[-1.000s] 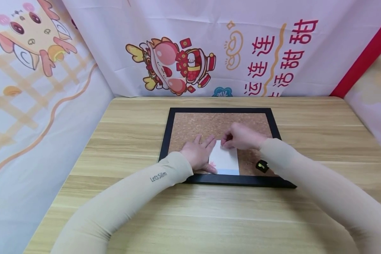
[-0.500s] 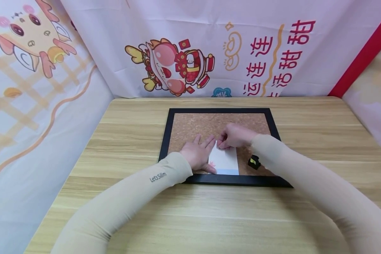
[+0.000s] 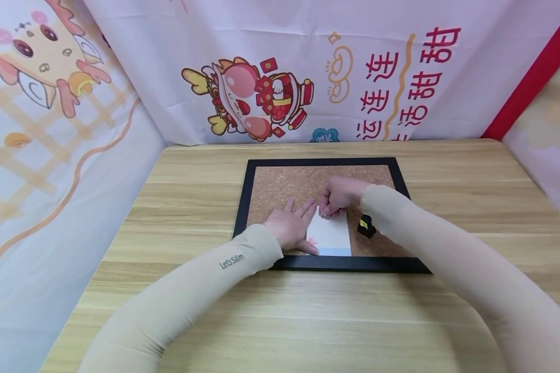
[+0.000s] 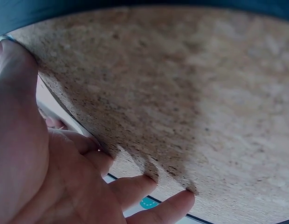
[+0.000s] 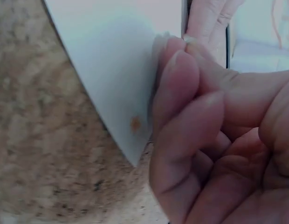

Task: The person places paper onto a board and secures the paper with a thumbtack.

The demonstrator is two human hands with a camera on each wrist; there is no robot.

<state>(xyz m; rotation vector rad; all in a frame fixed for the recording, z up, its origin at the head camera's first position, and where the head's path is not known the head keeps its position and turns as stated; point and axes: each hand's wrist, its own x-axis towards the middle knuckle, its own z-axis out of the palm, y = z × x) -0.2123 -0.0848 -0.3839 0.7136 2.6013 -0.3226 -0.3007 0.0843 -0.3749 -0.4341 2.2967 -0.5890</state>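
A corkboard [image 3: 280,181] in a black frame lies flat on the wooden table. On its lower middle rests a white sheet of paper [image 3: 331,235] with a pale blue strip along its near edge and a pink print at left. My left hand [image 3: 289,228] lies spread on the cork, thumb over the sheet's left side; fingertips [image 4: 149,183] touch the cork in the left wrist view. At the sheet's far edge, my right hand [image 3: 339,194] has its fingers curled and tips pinched together. A small pale thing shows at those tips, mostly hidden. In the right wrist view, the paper [image 5: 112,56] bears a small orange-brown mark.
A small black device [image 3: 366,226] with a yellow patch sits under the right wrist. The table [image 3: 308,321] stretches around the board. Printed cloth [image 3: 154,67] hangs behind the table, with more cloth at the left and right.
My right hand has shifted slightly left along the sheet's far edge, and its wrist has turned. The black device moved with that wrist. My left hand and the paper have stayed in place.
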